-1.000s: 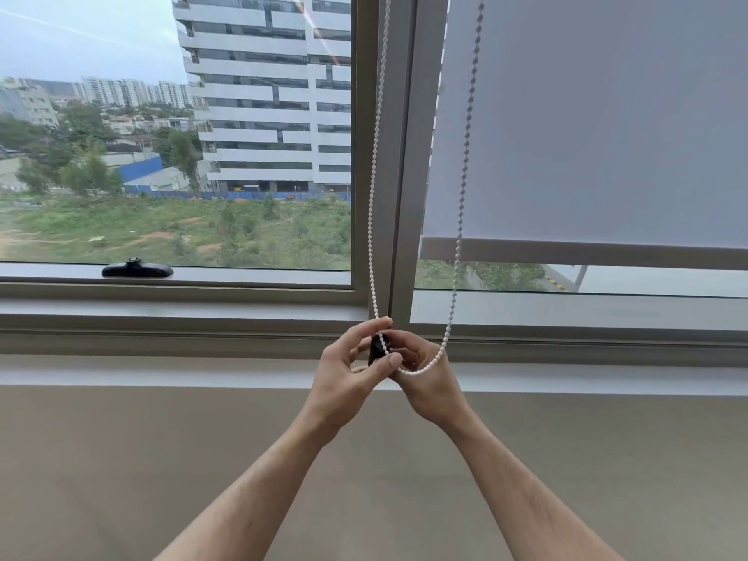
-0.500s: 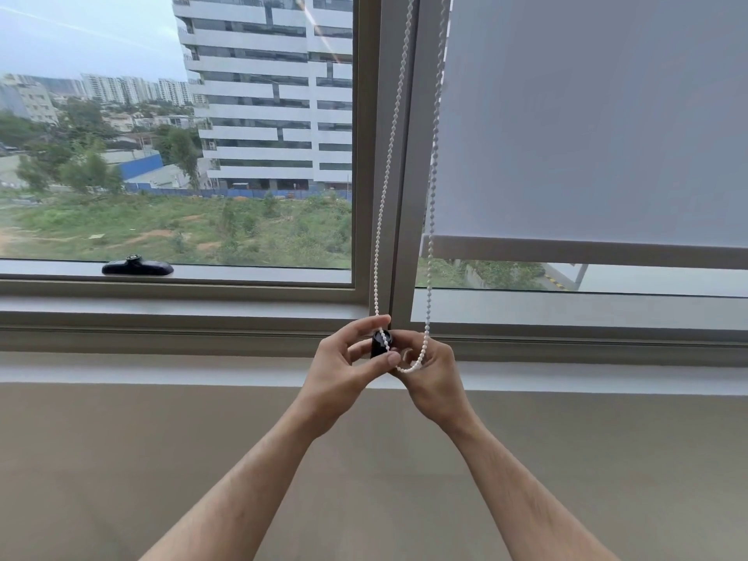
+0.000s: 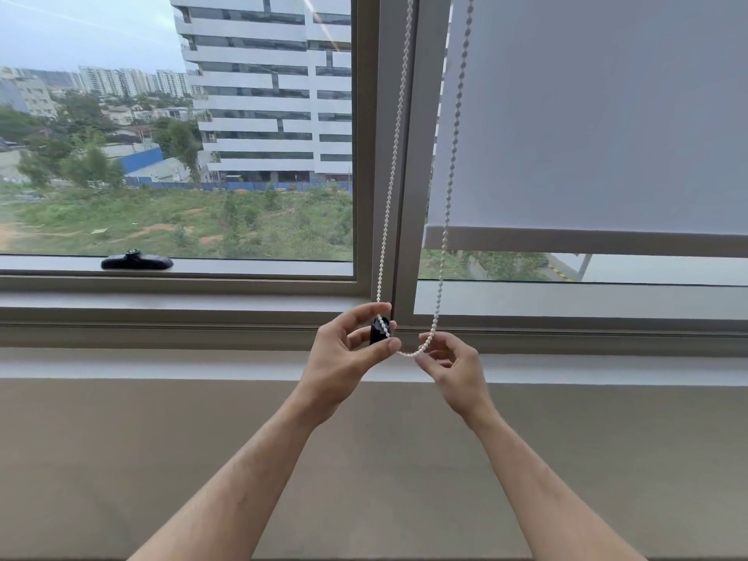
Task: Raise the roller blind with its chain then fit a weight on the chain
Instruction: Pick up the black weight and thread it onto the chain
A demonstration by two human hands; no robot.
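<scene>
A white bead chain hangs in a loop in front of the window's centre post. My left hand pinches a small black weight between thumb and fingers, with the chain's left strand running over it. To the right, my right hand grips the bottom of the loop between thumb and forefinger. The two hands are a short gap apart. The grey roller blind covers the right pane, and its bottom bar hangs a little above the sill.
The window frame's centre post stands right behind the chain. A black window handle lies on the left pane's lower frame. A white ledge and a beige wall run below the window.
My right hand has drawn away from the left hand to the right, taking the loop's bottom with it. The right strand has swung right, so the loop is wider. The blind's height is unchanged.
</scene>
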